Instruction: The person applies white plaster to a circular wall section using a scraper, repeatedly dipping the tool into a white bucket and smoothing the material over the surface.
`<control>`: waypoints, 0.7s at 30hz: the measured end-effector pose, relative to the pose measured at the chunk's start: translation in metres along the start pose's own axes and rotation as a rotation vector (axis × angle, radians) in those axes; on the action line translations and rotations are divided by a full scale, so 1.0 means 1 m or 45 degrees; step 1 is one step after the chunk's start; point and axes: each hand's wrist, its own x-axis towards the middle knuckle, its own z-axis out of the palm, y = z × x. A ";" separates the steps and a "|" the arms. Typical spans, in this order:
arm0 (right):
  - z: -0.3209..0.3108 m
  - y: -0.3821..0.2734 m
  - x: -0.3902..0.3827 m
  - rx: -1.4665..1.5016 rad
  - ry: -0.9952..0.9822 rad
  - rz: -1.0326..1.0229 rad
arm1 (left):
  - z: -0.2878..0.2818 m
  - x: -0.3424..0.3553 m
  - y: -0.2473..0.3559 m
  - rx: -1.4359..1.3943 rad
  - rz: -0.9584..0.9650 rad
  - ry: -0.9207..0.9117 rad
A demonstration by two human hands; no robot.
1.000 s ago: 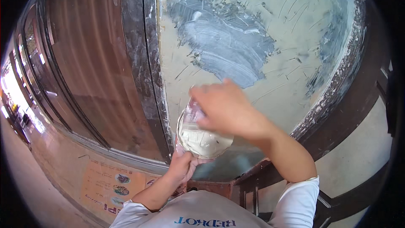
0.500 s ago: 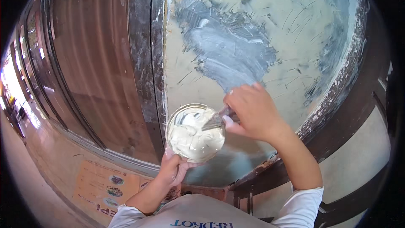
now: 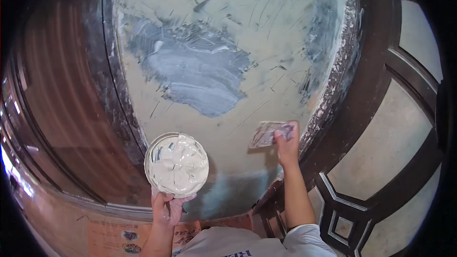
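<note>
A round tub of cream-coloured putty (image 3: 176,166) rests on my left hand (image 3: 166,208), whose fingers grip its lower edge and partly vanish beneath it. The putty surface is wet and swirled. My right hand (image 3: 289,143), off to the right, pinches a flat putty scraper (image 3: 264,135) with a smeared, thin blade, thumb on its face. Its blade points left, close to the wall panel (image 3: 228,157). Higher on that cream panel is a large blue-grey smeared patch (image 3: 190,71) with ragged edges.
Dark wooden framing (image 3: 333,81) with flaking white specks borders the panel on the right, beside a dark panelled door (image 3: 381,143). A glossy brown door (image 3: 62,90) stands to the left. An orange printed sheet (image 3: 107,235) lies on the floor below.
My right hand has drawn the scraper out of the tub and moved it right, to beside the panel. The view has shifted right; the tub remains in my left hand.
</note>
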 end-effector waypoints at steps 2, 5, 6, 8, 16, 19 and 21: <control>-0.022 0.016 0.006 0.185 0.178 0.001 | -0.002 0.002 -0.008 0.074 -0.008 -0.007; -0.046 0.023 0.016 0.285 0.423 -0.035 | -0.002 0.003 -0.018 0.091 -0.043 -0.004; -0.049 0.023 0.021 0.199 0.493 -0.068 | -0.002 0.005 -0.021 0.099 -0.052 0.019; -0.054 0.017 0.033 0.161 0.511 -0.091 | 0.006 0.008 -0.026 0.127 -0.038 -0.009; -0.062 0.010 0.081 0.073 0.584 -0.197 | 0.001 0.007 -0.047 0.182 -0.108 0.029; -0.058 0.010 0.085 -0.114 0.597 -0.043 | 0.002 0.008 -0.051 0.195 -0.105 0.038; -0.059 0.014 0.079 -0.161 0.646 0.019 | -0.001 0.010 -0.054 0.144 -0.146 0.096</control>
